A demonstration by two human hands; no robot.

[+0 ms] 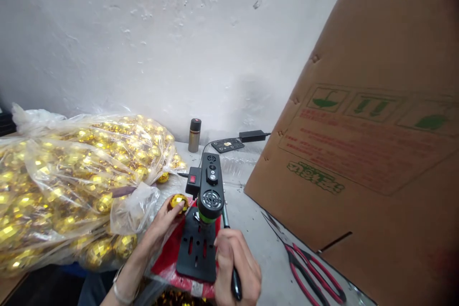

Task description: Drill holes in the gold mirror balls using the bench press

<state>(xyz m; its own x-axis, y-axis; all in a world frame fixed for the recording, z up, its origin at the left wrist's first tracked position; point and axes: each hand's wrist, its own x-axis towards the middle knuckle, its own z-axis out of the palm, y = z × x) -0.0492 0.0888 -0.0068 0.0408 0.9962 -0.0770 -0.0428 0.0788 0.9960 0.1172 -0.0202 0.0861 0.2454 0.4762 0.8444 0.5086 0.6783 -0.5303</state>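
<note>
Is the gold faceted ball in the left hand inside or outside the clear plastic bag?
Outside. The left hand holds the gold faceted ball beside the black machine, with the clear plastic bag lying to its left.

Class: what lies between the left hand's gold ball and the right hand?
Chiefly the slotted base plate of the black machine, in the head view.

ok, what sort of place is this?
Probably a small workshop or packing bench: a big clear plastic bag full of shiny gold balls, a small black machine on the work surface, and a large printed cardboard box.
</note>
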